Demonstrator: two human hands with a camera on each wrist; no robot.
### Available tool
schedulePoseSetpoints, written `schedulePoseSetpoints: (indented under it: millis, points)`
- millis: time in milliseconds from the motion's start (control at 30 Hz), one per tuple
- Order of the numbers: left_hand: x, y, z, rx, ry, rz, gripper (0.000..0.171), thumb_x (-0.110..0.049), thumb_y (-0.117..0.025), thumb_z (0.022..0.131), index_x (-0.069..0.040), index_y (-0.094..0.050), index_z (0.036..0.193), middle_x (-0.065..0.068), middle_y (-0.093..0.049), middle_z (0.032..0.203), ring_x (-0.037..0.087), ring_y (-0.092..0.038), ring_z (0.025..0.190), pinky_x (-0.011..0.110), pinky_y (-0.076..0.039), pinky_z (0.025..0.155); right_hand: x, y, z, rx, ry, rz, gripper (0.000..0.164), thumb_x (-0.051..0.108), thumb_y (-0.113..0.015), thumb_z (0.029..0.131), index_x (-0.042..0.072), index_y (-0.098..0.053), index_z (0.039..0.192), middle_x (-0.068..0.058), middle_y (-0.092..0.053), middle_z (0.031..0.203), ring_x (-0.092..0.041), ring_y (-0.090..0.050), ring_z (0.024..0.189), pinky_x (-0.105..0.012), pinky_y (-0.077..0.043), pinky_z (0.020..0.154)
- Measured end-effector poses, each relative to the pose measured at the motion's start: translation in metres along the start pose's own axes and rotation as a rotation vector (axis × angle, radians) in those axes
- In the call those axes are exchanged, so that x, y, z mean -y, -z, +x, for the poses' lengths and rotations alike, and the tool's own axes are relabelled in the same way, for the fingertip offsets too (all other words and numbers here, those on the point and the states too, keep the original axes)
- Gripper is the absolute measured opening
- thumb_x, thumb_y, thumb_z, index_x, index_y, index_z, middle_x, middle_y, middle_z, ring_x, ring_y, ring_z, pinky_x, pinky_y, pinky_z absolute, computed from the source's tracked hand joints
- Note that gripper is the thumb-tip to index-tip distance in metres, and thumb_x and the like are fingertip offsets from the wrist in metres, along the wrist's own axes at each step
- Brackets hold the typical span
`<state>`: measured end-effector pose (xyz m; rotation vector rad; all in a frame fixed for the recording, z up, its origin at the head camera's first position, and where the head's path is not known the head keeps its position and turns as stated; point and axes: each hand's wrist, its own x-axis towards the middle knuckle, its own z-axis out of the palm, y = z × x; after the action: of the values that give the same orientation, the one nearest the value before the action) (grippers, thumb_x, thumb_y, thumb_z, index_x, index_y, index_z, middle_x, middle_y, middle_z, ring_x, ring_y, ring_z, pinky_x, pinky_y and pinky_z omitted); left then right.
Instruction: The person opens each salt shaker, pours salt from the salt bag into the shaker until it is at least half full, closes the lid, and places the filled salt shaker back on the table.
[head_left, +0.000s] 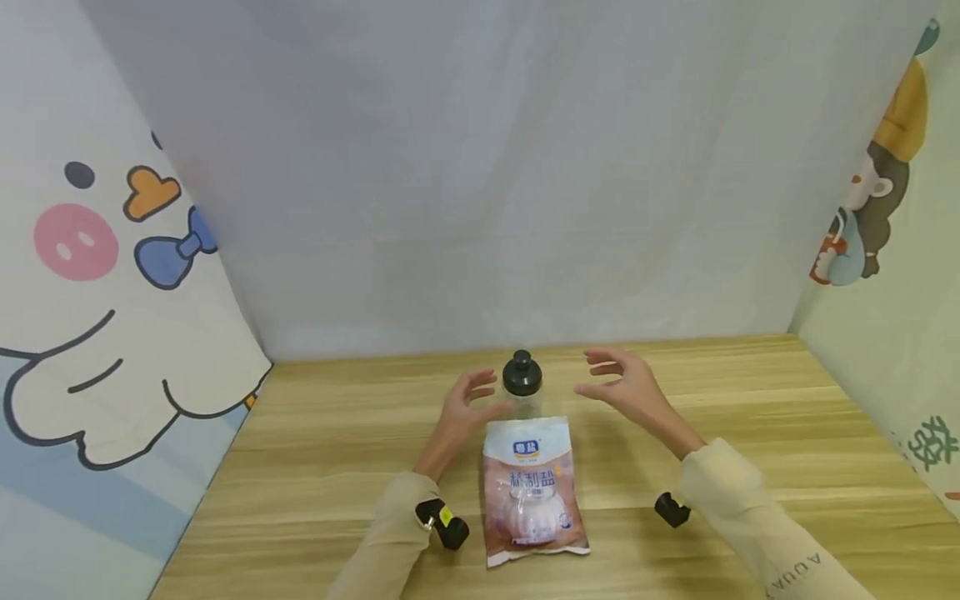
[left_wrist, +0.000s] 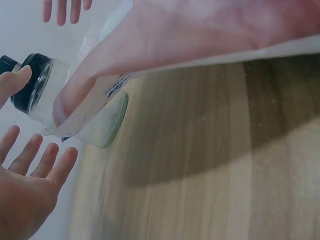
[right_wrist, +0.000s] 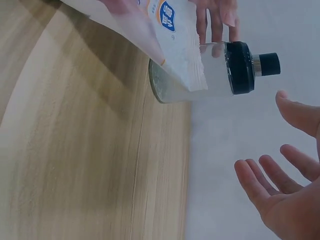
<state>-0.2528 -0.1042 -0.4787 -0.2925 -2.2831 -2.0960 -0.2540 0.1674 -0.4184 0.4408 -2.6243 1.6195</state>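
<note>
Flanks the bottle [head_left: 522, 380] on the surface [head_left: 337, 467] with left hand [head_left: 459, 410] at eight o'clock and right hand [head_left: 632, 387] at three — both loosely spread, unclenched — and with the bag [head_left: 529, 500] at six.

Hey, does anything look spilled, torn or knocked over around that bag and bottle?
Nothing stands out. The bottle is upright with its black cap on, the bag shows no visible tear, and no spill shows on the tabletop.
</note>
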Motion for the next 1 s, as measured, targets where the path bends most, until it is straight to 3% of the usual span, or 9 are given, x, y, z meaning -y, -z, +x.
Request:
schedulePoseSetpoints:
  millis: [167,467,700,867,1000]
  points:
    - [-0.001,-0.008,0.006,0.041,0.011,-0.021,0.068,-0.008,-0.078,0.076,0.0,-0.044,0.135,0.018,-0.05,0.133,0.039,-0.048,0.12,0.046,-0.046,0.1,0.0,-0.014,0.013,0.022,0.045,-0.011,0.059,0.02,-0.079,0.078,0.001,-0.054,0.128,-0.019,-0.057,0.122,-0.037,-0.057,0.108,-0.045,-0.056,0.083]
    - [-0.025,-0.017,0.001,0.105,0.034,0.024,0.06,-0.006,-0.076,0.077,-0.003,-0.05,0.131,0.016,-0.052,0.131,0.036,-0.048,0.119,0.048,-0.045,0.099,0.009,-0.045,0.028,0.063,0.066,-0.048,0.066,0.021,-0.082,0.074,-0.004,-0.052,0.127,-0.022,-0.058,0.12,-0.035,-0.059,0.105,-0.043,-0.056,0.085]
    - [-0.031,-0.026,0.005,0.136,0.047,0.06,0.063,-0.008,-0.077,0.077,-0.004,-0.048,0.133,0.018,-0.053,0.13,0.036,-0.048,0.118,0.048,-0.044,0.099,0.014,-0.057,0.032,0.032,0.135,-0.084,0.06,0.019,-0.084,0.07,-0.005,-0.059,0.119,-0.02,-0.063,0.11,-0.034,-0.06,0.097,-0.045,-0.055,0.081]
    - [-0.027,-0.023,0.01,0.096,0.059,0.071,0.063,-0.01,-0.079,0.076,-0.004,-0.049,0.132,0.019,-0.054,0.129,0.036,-0.049,0.118,0.049,-0.044,0.099,0.018,-0.07,0.038,-0.018,0.178,-0.113,0.057,0.022,-0.087,0.067,-0.005,-0.063,0.111,-0.018,-0.066,0.102,-0.033,-0.059,0.091,-0.042,-0.053,0.078]
    - [-0.007,-0.021,0.018,0.055,0.049,0.077,0.062,-0.012,-0.08,0.074,-0.007,-0.053,0.129,0.016,-0.057,0.125,0.033,-0.051,0.115,0.046,-0.047,0.096,0.022,-0.077,0.04,-0.05,0.163,-0.134,0.054,0.02,-0.087,0.065,-0.005,-0.064,0.106,-0.017,-0.066,0.099,-0.031,-0.058,0.09,-0.041,-0.051,0.079]
